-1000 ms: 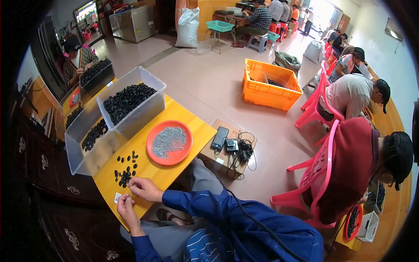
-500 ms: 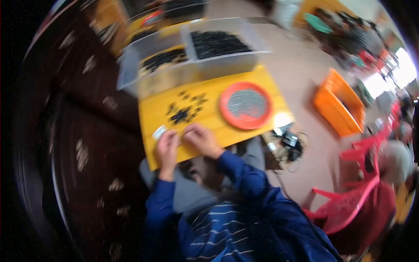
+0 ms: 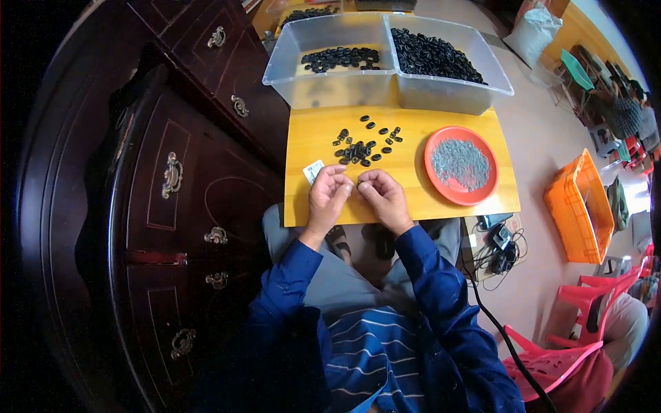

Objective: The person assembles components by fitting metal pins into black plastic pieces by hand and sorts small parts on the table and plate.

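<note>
Over the near edge of the yellow table (image 3: 310,206), my two hands nearly meet at the fingertips. My left hand (image 3: 328,199) is curled, thumb against the fingers; what it holds, if anything, is too small to make out. Thumb and forefinger of my right hand (image 3: 387,201) pinch a small dark piece, mostly hidden by the fingertips. Just beyond lies a loose heap of small black oval pieces (image 3: 358,152), with several scattered around it. A white printed card (image 3: 313,171) lies beside my left hand. To the right, a red round plate (image 3: 468,199) holds many thin silvery pins (image 3: 460,164).
Two clear plastic bins (image 3: 330,88) hold more black pieces at the table's far side. A dark wooden cabinet (image 3: 227,179) borders the left. On the right are an orange crate (image 3: 585,213), black cables (image 3: 502,255) and a pink chair (image 3: 551,365) with a seated person.
The view has swung, shifting the table right in the picture and becoming sharper. My hands stay close together at the table's near edge, fingertips now nearer each other.
</note>
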The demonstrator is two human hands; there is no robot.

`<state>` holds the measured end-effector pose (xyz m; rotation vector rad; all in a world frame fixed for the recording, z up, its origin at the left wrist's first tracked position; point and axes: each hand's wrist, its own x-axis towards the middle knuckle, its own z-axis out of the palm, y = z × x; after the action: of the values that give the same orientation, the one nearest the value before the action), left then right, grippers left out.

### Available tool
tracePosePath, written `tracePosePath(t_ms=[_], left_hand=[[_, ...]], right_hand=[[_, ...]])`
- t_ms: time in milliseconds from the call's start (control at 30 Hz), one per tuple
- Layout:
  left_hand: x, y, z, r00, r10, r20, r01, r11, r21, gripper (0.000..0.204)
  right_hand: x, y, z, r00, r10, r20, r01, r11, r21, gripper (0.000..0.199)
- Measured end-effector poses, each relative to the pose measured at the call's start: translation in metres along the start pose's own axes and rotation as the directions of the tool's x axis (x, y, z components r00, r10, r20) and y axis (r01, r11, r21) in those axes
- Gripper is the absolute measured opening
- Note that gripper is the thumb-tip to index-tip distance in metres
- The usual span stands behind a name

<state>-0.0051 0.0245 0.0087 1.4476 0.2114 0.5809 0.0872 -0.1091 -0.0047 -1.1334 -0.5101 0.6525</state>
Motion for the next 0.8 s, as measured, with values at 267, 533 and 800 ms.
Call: tracePosePath(t_ms=[267, 533, 800], left_hand=[[-0.0001, -0.004, 0.0, 1.0, 0.014, -0.003, -0.015, 1.0, -0.027, 0.032], [-0.0012, -0.0062, -0.0002, 0.999, 0.032, -0.021, -0.032, 0.999, 0.013, 0.03], [-0.0016, -0.0063, 0.0013, 0.999, 0.039, -0.022, -0.038, 0.998, 0.048, 0.03]], right_hand=[[0.0006, 0.0031, 0.0008, 0.999, -0.02, -0.04, 0.013, 0.988, -0.157, 0.014], [-0.0002, 0.0042, 0.0021, 0.997, -0.026, -0.068, 0.014, 0.985, -0.17, 0.013], [0.0006, 0.0077, 0.0005, 0.998, -0.029, -0.06, 0.019, 0.987, -0.161, 0.013]])
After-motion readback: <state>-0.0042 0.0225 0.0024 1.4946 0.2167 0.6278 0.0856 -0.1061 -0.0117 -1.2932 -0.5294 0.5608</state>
